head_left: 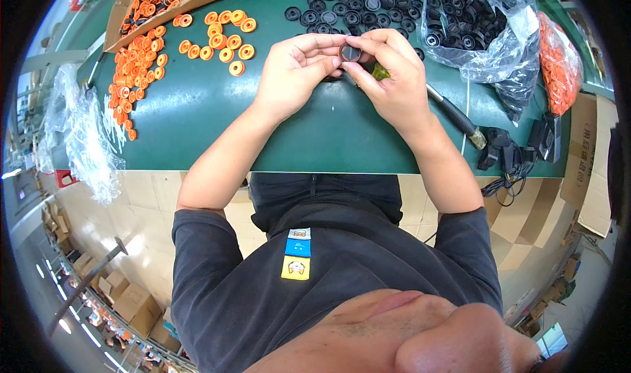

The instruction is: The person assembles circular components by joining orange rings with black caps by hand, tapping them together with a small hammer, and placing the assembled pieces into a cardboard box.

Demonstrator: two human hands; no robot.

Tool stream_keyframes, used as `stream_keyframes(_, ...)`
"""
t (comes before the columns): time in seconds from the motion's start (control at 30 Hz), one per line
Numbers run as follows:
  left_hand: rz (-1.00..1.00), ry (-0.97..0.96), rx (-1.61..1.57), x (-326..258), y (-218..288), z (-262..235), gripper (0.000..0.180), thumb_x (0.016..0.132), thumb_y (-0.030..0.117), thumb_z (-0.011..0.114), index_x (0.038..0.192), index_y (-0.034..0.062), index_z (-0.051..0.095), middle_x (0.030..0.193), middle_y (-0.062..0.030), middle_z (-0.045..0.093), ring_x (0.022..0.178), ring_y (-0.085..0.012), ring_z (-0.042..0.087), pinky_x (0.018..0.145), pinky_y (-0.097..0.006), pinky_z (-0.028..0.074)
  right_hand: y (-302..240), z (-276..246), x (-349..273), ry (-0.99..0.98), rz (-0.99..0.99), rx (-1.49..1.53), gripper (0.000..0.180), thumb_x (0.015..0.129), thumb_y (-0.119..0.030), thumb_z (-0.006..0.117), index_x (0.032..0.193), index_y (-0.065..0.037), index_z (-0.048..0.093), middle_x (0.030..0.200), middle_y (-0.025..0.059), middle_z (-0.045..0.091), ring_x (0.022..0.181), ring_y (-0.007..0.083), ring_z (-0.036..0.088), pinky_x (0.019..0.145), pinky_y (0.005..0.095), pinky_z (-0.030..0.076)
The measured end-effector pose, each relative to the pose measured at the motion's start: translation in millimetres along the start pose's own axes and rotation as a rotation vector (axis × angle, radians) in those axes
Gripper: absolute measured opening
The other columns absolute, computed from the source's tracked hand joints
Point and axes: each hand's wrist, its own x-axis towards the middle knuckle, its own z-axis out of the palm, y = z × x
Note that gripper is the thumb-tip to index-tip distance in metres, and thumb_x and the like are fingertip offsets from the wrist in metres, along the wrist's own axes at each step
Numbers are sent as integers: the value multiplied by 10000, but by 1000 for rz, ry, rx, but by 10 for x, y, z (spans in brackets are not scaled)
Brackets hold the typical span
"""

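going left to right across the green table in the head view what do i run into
Crumpled clear plastic → long cluster of orange pieces → smaller orange group → left hand → small dark round piece → right hand → dark-handled tool → bag of orange pieces

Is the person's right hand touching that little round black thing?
Touching. The head view shows it: the right hand has its thumb and a fingertip on the edge of the round black piece.
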Motion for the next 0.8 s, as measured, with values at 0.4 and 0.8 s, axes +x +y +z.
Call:
stream_keyframes(0.4, 34, 12, -50, 26, -69, 3, 320, 959, -10, 632, 1276, -56, 630, 1127, -117, 712, 974, -126, 681, 872, -255, 562, -28, -9, -6, 45, 20, 17, 305, 784, -38, 795, 1078, -10, 718, 1006, 125, 659, 887, 249, 671, 753, 333, 554)
stream_keyframes(0.8, 23, -3, -44, 2, -51, -22, 319, 956, -5, 642, 1271, -59, 631, 1115, -110, 717, 956, -113, 680, 871, -250, 560, 37, -2, -5, 29, -15, -27, 329, 744, -35, 815, 1058, -4, 723, 1005, 138, 665, 918, 282, 667, 789, 354, 550)
